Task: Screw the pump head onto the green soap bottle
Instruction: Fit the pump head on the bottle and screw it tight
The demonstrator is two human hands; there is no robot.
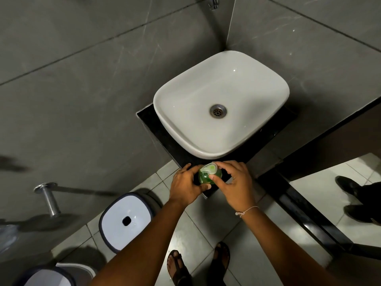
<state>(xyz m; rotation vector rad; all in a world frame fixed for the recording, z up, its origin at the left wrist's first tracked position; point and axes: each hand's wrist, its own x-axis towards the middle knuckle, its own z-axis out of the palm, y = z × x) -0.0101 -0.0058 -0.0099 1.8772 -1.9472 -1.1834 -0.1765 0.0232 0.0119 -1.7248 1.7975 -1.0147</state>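
Both forearms reach forward side by side. Left hand (186, 187) curls round the green soap bottle (208, 176), gripping its side; right hand (235, 182) pinches the clear pump head (209, 168) on top between thumb and fingers. Bottle stands on the dark tabletop (162, 139) edge, just before the white sink (175, 96).

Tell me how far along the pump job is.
Done: the pump head already sits on top of the green bottle, at the counter's front edge. In hand: the left hand steadies the bottle, the right hand grips the pump head. Left: tightening; thread seating is not visible.
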